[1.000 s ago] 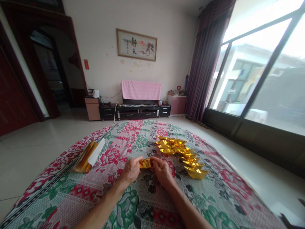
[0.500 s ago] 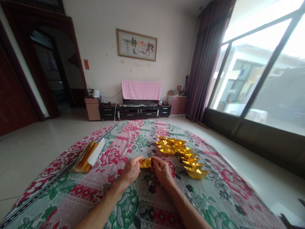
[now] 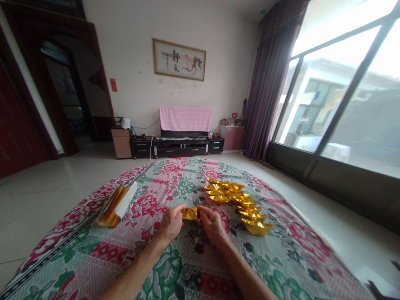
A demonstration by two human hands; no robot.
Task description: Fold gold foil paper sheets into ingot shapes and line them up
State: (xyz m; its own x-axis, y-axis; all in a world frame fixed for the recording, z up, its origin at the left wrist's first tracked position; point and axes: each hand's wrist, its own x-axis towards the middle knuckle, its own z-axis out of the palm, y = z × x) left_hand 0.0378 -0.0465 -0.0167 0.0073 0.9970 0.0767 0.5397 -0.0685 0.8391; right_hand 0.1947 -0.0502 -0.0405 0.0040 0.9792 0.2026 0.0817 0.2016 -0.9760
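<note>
My left hand [image 3: 171, 223] and my right hand [image 3: 213, 225] meet over a flowered cloth [image 3: 175, 258], each pinching one end of a small folded piece of gold foil paper [image 3: 190, 213]. The fingers of both hands are closed on it and the paper sits low, just above the cloth. To the right lies a row of several finished gold paper ingots [image 3: 239, 201], the nearest one [image 3: 258, 227] a hand's width from my right hand. A stack of gold foil sheets [image 3: 115, 205] lies to the left, well apart from my left hand.
The flowered cloth covers a large surface that ends at a tiled floor [image 3: 40, 187] on the left and right. A low dark TV cabinet [image 3: 178, 146] with a pink cover stands against the far wall. Large windows [image 3: 343, 96] and a purple curtain [image 3: 268, 83] fill the right side.
Both hands have stayed in place on the gold paper; the fingers have shifted slightly and the piece now looks a little flatter and lower.
</note>
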